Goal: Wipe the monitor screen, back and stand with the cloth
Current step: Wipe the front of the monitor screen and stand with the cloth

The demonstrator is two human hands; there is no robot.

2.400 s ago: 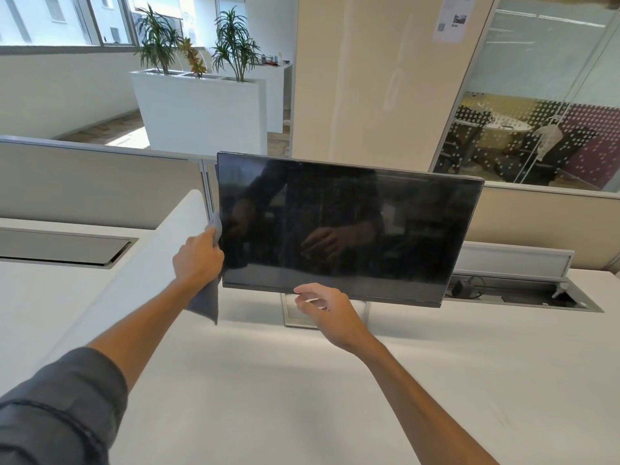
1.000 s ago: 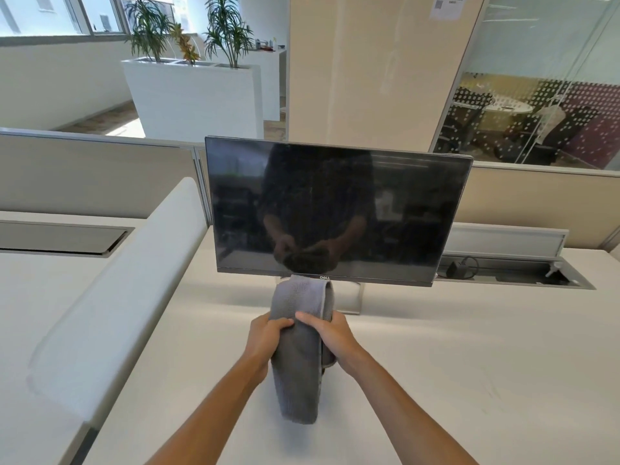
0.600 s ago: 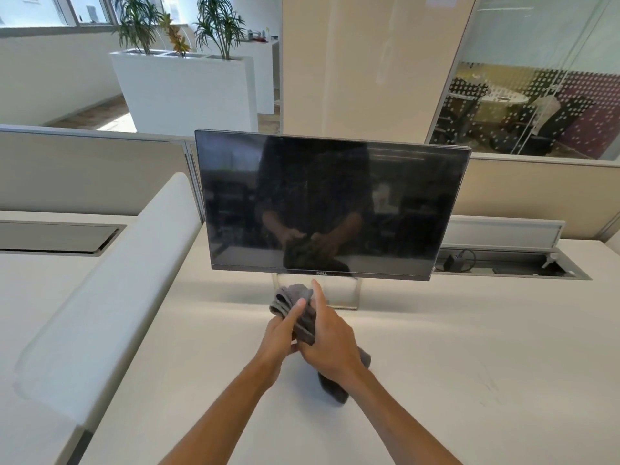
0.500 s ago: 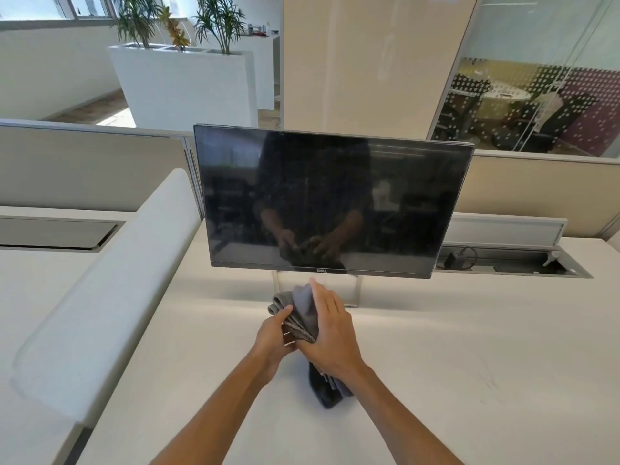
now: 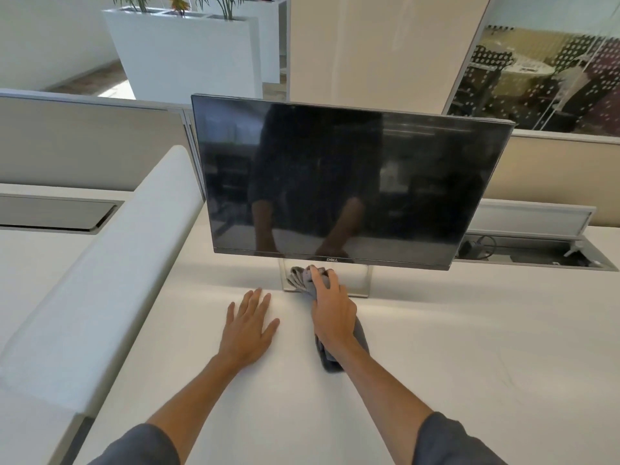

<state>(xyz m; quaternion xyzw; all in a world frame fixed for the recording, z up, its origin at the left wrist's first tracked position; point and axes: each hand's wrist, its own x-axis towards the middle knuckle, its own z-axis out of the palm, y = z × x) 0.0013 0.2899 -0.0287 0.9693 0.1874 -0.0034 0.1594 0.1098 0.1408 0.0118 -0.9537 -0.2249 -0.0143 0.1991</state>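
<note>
A dark, switched-off monitor [image 5: 335,182] stands on a silver stand [image 5: 360,280] at the back of the white desk [image 5: 469,364]. My right hand [image 5: 332,310] grips the bunched grey cloth [image 5: 330,362] and presses its front end against the stand's base, just under the screen's lower edge. The rest of the cloth trails back under my wrist. To the left of it, my left hand [image 5: 250,325] lies flat on the desk with fingers spread and holds nothing. The monitor's back is hidden.
A long white padded divider [image 5: 100,273] runs along the desk's left side. An open cable tray [image 5: 523,253] with plugs sits behind the monitor at right. Beige partition panels [image 5: 84,142] close off the back, with a white planter [image 5: 188,52] beyond.
Both hands were bunching the cloth in front of the stand. My left hand has let go and dropped flat on the desk; my right hand has pushed the cloth forward onto the stand's base.
</note>
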